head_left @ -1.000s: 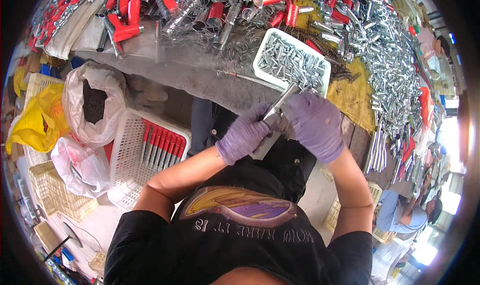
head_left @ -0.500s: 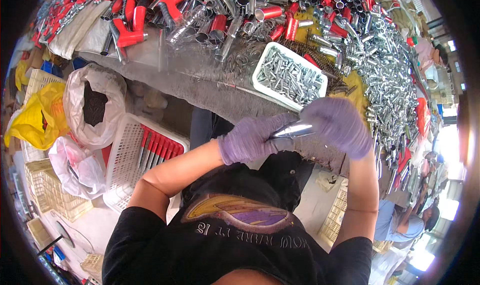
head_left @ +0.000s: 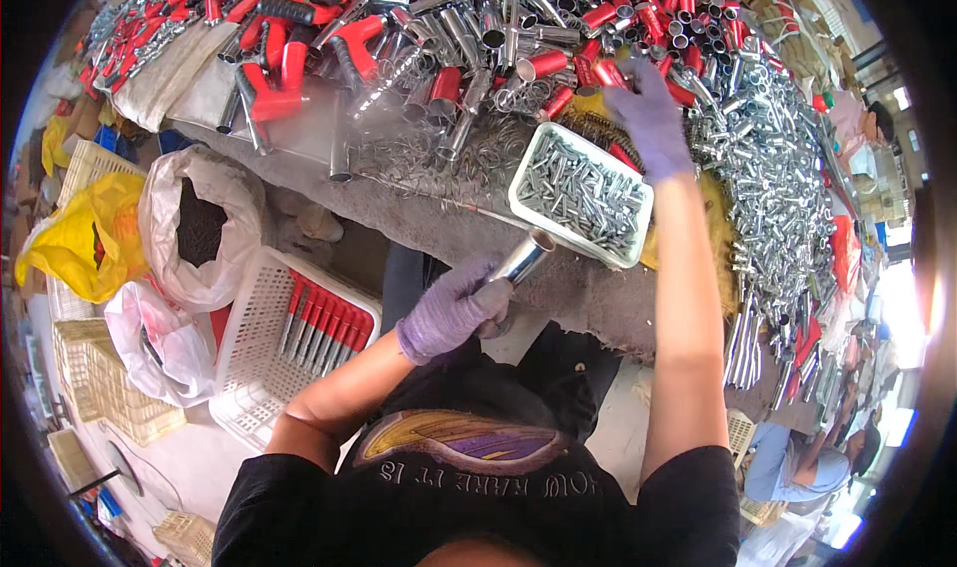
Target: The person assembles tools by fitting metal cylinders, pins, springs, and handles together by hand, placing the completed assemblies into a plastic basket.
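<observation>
A grey bench [head_left: 588, 294] bears red tubes [head_left: 607, 73] and a white tray [head_left: 570, 235].

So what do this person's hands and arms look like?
The left hand and right hand each wear a light purple glove ending around the wrist; the left one looks greyer at the thumb. The forearms are bare, below short black sleeves.

- White sack [head_left: 159, 233], dark inside
- Yellow bag [head_left: 80, 253], left of the sack
- Smaller white bag [head_left: 164, 343], just below the sack
- Cream crates [head_left: 120, 388], below-left of the sack
- Person in blue [head_left: 822, 467], far right of the sack
</observation>
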### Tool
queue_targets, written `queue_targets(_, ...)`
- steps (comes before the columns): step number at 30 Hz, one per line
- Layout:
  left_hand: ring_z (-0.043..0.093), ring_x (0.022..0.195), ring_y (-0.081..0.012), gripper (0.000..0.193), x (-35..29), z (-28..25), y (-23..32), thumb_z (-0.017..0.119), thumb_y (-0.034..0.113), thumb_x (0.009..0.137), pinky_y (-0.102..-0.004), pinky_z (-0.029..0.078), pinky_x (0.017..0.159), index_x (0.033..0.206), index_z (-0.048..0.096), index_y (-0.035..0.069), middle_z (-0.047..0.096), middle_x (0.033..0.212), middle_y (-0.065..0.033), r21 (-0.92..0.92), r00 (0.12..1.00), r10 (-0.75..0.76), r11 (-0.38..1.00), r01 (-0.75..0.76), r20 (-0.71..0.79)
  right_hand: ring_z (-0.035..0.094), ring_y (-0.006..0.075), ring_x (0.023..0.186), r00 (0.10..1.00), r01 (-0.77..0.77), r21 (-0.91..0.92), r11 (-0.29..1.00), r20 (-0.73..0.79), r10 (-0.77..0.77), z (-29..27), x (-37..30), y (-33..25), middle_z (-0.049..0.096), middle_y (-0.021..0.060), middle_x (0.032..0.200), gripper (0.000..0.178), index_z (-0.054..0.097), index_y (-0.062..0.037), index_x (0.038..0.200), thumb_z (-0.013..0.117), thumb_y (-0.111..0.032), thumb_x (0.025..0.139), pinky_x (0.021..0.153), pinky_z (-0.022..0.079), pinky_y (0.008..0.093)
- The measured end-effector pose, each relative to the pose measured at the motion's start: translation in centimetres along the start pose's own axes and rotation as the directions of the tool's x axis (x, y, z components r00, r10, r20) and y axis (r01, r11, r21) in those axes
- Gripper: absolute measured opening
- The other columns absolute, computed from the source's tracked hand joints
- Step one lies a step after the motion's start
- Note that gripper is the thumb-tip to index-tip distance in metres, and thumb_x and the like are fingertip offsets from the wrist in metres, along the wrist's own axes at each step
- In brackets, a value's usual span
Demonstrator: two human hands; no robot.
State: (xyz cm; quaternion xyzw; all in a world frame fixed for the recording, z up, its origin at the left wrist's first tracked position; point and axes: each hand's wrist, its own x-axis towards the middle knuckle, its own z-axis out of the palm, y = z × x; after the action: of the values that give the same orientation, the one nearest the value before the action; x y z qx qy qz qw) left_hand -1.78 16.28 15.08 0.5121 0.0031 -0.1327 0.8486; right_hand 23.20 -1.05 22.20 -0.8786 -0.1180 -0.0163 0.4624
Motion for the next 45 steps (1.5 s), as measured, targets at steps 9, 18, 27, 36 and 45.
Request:
queue_targets(9,0.059,0.078,-0.0174,0.050,3.8,1.5,0.1,0.068,0.036,0.082,-0.0304,0.047,0.070,0.118,0.050,0.005,0.060,0.089,-0.0075,0.322,0.910,-0.177,0.945,0.051,0.374,0.058,0.0263,0.081,0.688,0.454,0.108,0.884,0.589,-0.425,-7.8,-14.7,-5.2,0.061,0.0092,0.088,0.028,0.060,-0.0049,0.100,0.067,-0.014,0.075,0.074,0.047,0.0346)
queue_targets(18,0.062,0.092,-0.0279,0.064,6.8,4.7,0.6,0.067,0.045,0.080,-0.0358,0.047,0.081,0.128,0.047,0.009,0.061,0.100,-0.0156,0.586,0.894,0.201,0.694,-0.418,0.400,0.060,0.0317,0.099,0.819,0.497,-0.192,0.846,0.427,-0.383,-10.2,-14.1,-1.0,0.061,0.0150,0.111,0.033,0.058,-0.0044,0.112,0.058,-0.015,0.081,0.085,0.047,0.0377)
queue_targets(27,0.065,0.090,-0.0213,0.057,7.8,2.1,1.9,0.074,0.029,0.076,-0.0317,0.050,0.079,0.123,0.052,0.004,0.065,0.103,-0.0121,0.662,0.885,0.336,0.589,-0.464,0.322,0.056,0.0300,0.107,0.991,0.112,-0.798,0.593,0.049,-0.122,-16.9,-8.6,17.1,0.061,0.0106,0.113,0.029,0.060,-0.0065,0.111,0.051,-0.006,0.084,0.096,0.041,0.0369)
queue_targets(36,0.065,0.094,-0.0210,0.057,8.1,2.0,1.9,0.076,0.031,0.075,-0.0311,0.050,0.081,0.121,0.055,0.005,0.066,0.102,-0.0103,0.692,0.929,0.201,0.623,-0.366,0.311,0.059,0.0270,0.077,0.860,0.511,-0.293,0.808,0.179,-0.478,-14.7,-14.9,-1.4,0.061,0.0080,0.091,0.029,0.063,-0.0107,0.106,0.056,-0.006,0.078,0.070,0.048,0.0343)
queue_targets(45,0.066,0.095,-0.0191,0.059,8.0,1.3,1.4,0.075,0.030,0.075,-0.0312,0.049,0.083,0.124,0.054,0.005,0.067,0.103,-0.0101,0.517,0.822,0.396,0.642,-0.566,0.408,0.060,0.0336,0.078,0.819,0.489,-0.247,0.837,0.461,-0.342,-9.1,-13.4,-8.5,0.060,0.0128,0.083,0.015,0.062,-0.0088,0.096,0.058,-0.015,0.083,0.067,0.047,0.0407)
